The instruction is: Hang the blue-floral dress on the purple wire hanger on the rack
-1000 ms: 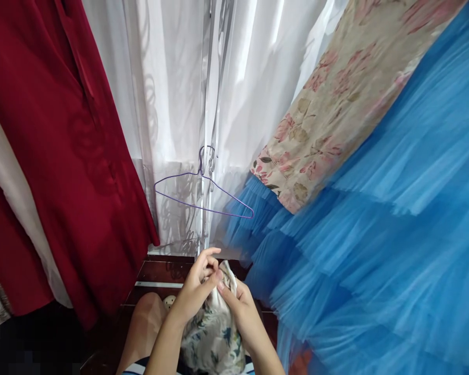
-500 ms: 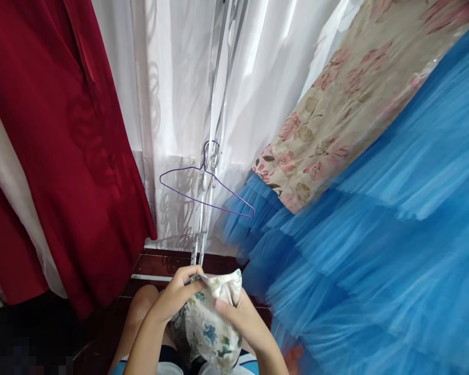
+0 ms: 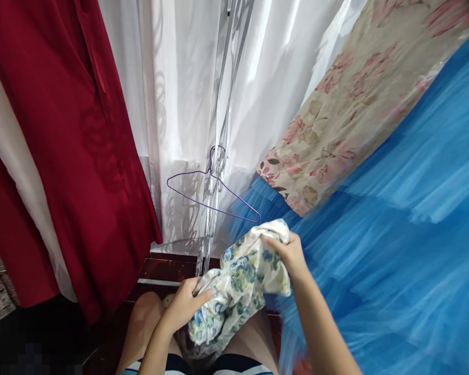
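Observation:
A white cloth with blue and green flowers (image 3: 236,278) is stretched between both hands above my knees. My left hand (image 3: 187,302) pinches its lower left edge, fingers closed on the fabric. My right hand (image 3: 289,252) is raised higher and grips the cloth's upper right corner. Just behind the cloth, an empty purple wire hanger (image 3: 213,195) hangs from shiny silver ribbons (image 3: 219,130) in front of a white sheer curtain (image 3: 187,104).
A dark red garment (image 3: 62,146) hangs at the left. A blue tulle skirt (image 3: 394,250) fills the right, with a beige rose-print fabric (image 3: 347,109) above it. Dark wooden flooring (image 3: 164,273) lies below the curtain.
The hands have moved apart: my right hand rose up and to the right with a corner of the floral cloth, spreading it out. My left hand stays low on the other edge.

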A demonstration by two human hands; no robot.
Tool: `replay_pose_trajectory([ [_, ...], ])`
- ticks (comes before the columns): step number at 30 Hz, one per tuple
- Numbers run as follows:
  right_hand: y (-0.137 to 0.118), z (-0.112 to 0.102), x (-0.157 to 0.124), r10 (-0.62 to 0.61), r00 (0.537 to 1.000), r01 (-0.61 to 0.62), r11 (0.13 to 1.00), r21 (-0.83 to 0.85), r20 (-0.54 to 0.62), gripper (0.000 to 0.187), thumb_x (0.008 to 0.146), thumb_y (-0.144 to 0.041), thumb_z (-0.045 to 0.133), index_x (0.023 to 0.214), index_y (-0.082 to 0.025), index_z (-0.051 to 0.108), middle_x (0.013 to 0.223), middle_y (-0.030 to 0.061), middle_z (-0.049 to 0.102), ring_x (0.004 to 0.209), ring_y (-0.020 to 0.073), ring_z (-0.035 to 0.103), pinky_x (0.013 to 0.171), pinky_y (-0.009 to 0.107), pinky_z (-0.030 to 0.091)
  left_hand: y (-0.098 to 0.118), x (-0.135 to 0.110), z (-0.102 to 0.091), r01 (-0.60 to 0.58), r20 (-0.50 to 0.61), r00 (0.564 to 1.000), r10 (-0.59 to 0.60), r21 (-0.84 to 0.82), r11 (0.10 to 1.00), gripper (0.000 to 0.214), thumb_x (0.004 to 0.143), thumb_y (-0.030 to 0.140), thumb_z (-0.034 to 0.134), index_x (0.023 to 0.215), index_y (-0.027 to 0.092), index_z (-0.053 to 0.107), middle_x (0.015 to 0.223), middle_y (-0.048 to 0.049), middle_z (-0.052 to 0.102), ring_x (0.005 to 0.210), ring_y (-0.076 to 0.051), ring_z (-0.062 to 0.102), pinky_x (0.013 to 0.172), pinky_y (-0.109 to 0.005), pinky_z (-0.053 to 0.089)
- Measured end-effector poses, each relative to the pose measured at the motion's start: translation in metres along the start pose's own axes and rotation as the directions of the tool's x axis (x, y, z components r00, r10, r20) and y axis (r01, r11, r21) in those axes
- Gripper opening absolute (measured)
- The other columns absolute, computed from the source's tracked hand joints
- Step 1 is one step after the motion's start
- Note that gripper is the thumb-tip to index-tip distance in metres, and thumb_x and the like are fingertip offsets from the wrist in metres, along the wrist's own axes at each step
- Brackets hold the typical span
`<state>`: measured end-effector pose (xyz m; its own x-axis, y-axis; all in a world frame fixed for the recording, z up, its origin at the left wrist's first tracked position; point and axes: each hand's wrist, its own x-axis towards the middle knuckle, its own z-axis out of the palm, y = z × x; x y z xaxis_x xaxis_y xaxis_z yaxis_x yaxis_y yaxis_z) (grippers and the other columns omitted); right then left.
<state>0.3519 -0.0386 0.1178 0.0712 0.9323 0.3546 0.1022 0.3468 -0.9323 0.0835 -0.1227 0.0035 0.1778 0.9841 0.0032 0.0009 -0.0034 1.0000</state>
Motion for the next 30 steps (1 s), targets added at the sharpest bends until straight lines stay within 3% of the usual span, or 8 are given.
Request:
replay_pose_trajectory([
  [2, -0.009, -0.011, 0.04, -0.044, 0.999, 0.044, 0.998, -0.049, 0.002, 0.026, 0.056, -0.035, 0.088, 0.07, -0.017, 0.076, 0.067, 0.0041, 0.073, 0.059, 0.0212, 0.062, 0.057, 0.032, 0.05, 0.005, -0.002, -0.004, -0.078, -0.066, 0.995, 0.08, 0.038, 0.996, 0.042, 0.075, 0.055, 0.071, 0.091, 0.016, 0.072, 0.088, -0.0066, 0.068, 0.09, -0.027, 0.061, 0.08, -0.033, 0.049],
  [5, -0.021, -0.011, 0.092, -0.009, 0.99, 0.01, 1.0, -0.01, 0.14, 0.032, 0.057, -0.036, 0.088, 0.077, -0.015, 0.076, 0.07, 0.0044, 0.073, 0.061, 0.0192, 0.063, 0.058, 0.03, 0.05, 0.022, -0.002, -0.017, -0.164, -0.152, 0.97, 0.191, 0.172, 0.971, 0.04, 0.078, 0.055, 0.067, 0.088, 0.017, 0.071, 0.08, -0.0046, 0.066, 0.086, -0.025, 0.06, 0.079, -0.032, 0.049],
  [10, -0.032, 0.031, 0.135, 0.088, 0.923, -0.134, 0.986, 0.101, 0.375, 0.039, 0.062, -0.039, 0.086, 0.09, -0.015, 0.074, 0.082, 0.0045, 0.076, 0.069, 0.0173, 0.067, 0.067, 0.027, 0.053, 0.04, 0.019, -0.053, -0.281, -0.057, 0.935, 0.349, 0.48, 0.831, 0.035, 0.083, 0.053, 0.063, 0.082, 0.018, 0.069, 0.078, -0.004, 0.063, 0.08, -0.022, 0.057, 0.078, -0.03, 0.046],
  [13, -0.028, 0.058, 0.133, 0.111, 0.892, -0.177, 0.978, 0.114, 0.438, 0.042, 0.064, -0.041, 0.084, 0.095, -0.015, 0.073, 0.084, 0.0054, 0.076, 0.072, 0.0186, 0.069, 0.071, 0.03, 0.054, 0.033, 0.038, -0.089, -0.321, 0.039, 0.916, 0.399, 0.669, 0.671, 0.035, 0.087, 0.05, 0.058, 0.077, 0.018, 0.067, 0.08, -0.0062, 0.062, 0.084, -0.023, 0.057, 0.083, -0.033, 0.044],
  [17, -0.023, 0.071, 0.12, 0.148, 0.855, -0.23, 0.967, 0.107, 0.497, 0.041, 0.058, -0.036, 0.088, 0.089, -0.014, 0.071, 0.079, 0.0065, 0.076, 0.068, 0.0203, 0.069, 0.067, 0.031, 0.055, 0.022, 0.058, -0.147, -0.253, 0.051, 0.921, 0.387, 0.832, 0.493, 0.026, 0.085, 0.044, 0.062, 0.095, 0.021, 0.072, 0.101, -0.0082, 0.069, 0.104, -0.027, 0.056, 0.102, -0.041, 0.035],
  [22, -0.027, 0.069, 0.108, 0.149, 0.842, -0.229, 0.969, 0.094, 0.518, 0.04, 0.055, -0.035, 0.089, 0.083, -0.014, 0.07, 0.073, 0.0057, 0.074, 0.06, 0.0187, 0.066, 0.06, 0.03, 0.053, 0.054, 0.092, -0.203, -0.126, 0.017, 0.956, 0.293, 0.927, 0.355, 0.028, 0.083, 0.033, 0.061, 0.11, 0.026, 0.069, 0.11, -0.0045, 0.07, 0.106, -0.027, 0.057, 0.094, -0.037, 0.038],
  [26, -0.032, 0.066, 0.102, 0.059, 0.878, -0.111, 0.99, 0.081, 0.476, 0.041, 0.058, -0.042, 0.086, 0.083, -0.016, 0.068, 0.069, 0.0001, 0.069, 0.058, 0.0138, 0.059, 0.054, 0.025, 0.045, 0.098, 0.133, -0.217, -0.07, -0.028, 0.957, 0.289, 0.943, 0.325, 0.016, 0.081, 0.031, 0.06, 0.094, 0.024, 0.068, 0.1, -0.0044, 0.071, 0.101, -0.028, 0.059, 0.085, -0.035, 0.041],
  [30, -0.034, 0.063, 0.098, -0.047, 0.904, 0.044, 0.999, 0.017, 0.425, 0.039, 0.061, -0.046, 0.083, 0.061, -0.016, 0.058, 0.048, -0.0081, 0.045, 0.047, 0.0065, 0.034, 0.045, 0.022, 0.025, 0.128, 0.165, -0.21, -0.002, -0.119, 0.931, 0.345, 0.944, 0.331, 0.025, 0.078, 0.025, 0.06, 0.103, 0.024, 0.063, 0.105, -0.0072, 0.07, 0.107, -0.031, 0.057, 0.089, -0.039, 0.04],
])
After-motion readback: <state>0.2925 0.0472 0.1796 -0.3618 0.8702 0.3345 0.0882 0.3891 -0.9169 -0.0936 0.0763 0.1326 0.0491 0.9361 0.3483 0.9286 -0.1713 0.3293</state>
